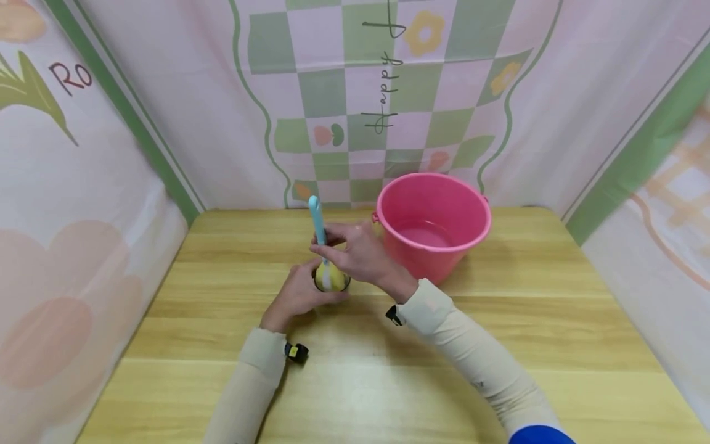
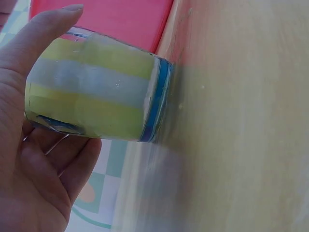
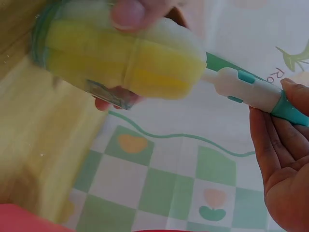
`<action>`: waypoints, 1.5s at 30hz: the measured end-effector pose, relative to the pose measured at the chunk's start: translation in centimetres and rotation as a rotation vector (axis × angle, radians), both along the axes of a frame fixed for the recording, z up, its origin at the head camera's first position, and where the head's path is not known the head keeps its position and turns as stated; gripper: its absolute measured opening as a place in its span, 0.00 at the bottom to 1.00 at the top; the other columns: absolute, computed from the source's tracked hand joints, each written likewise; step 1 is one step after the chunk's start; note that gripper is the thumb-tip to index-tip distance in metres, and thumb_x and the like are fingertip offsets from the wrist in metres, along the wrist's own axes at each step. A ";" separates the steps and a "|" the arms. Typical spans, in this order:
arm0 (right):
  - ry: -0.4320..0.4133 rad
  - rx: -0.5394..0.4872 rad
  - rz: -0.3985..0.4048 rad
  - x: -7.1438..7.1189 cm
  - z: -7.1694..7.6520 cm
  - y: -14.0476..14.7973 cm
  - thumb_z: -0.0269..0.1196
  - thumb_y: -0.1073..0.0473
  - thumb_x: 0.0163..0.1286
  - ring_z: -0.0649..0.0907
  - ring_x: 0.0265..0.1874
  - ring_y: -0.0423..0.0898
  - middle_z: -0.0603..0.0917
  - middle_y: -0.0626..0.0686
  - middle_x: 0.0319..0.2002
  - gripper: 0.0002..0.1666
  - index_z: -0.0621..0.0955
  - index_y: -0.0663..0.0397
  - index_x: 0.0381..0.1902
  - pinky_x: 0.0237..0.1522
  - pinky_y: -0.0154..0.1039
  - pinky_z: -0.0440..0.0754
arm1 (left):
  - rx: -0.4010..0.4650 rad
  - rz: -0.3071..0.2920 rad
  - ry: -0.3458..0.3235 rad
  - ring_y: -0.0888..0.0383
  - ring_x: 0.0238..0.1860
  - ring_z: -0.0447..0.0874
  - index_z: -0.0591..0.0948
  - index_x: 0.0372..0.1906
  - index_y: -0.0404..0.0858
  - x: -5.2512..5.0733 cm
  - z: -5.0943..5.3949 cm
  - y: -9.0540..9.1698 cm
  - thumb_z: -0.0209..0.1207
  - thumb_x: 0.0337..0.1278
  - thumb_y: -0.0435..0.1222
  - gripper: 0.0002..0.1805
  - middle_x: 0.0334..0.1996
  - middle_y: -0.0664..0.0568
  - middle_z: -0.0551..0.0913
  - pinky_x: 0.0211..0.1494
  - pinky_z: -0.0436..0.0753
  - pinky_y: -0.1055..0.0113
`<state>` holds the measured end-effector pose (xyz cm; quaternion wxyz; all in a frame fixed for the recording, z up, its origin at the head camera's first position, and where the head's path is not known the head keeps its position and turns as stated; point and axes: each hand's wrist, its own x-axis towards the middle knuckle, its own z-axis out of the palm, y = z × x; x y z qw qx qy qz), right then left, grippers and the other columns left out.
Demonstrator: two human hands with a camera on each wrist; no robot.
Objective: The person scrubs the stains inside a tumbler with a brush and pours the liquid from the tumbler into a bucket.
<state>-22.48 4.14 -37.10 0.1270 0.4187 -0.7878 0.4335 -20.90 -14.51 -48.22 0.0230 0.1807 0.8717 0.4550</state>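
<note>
A clear drinking glass stands about upright at or just over the tabletop; whether its base touches is hard to tell. My left hand grips it, thumb on one side and fingers on the other. Inside the glass sits the yellow and white sponge head of a bottle brush, its top sticking out past the rim. The brush's handle, white and turquoise, rises from the sponge. Between thumb and fingers, my right hand pinches this handle above the glass.
A pink bucket stands on the wooden table, close behind and right of my right hand. Patterned cloth hangs along the table's back edge and both sides.
</note>
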 end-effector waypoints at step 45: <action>-0.110 -0.068 -0.016 0.9 2.5 0.7 0.72 0.59 0.71 0.93 0.39 0.41 0.93 0.48 0.37 0.03 0.89 0.52 0.40 0.45 0.39 0.90 | 0.056 -0.003 -0.021 0.54 0.40 0.81 0.82 0.49 0.52 0.1 0.0 0.1 0.83 0.44 0.50 0.27 0.36 0.56 0.84 0.46 0.80 0.56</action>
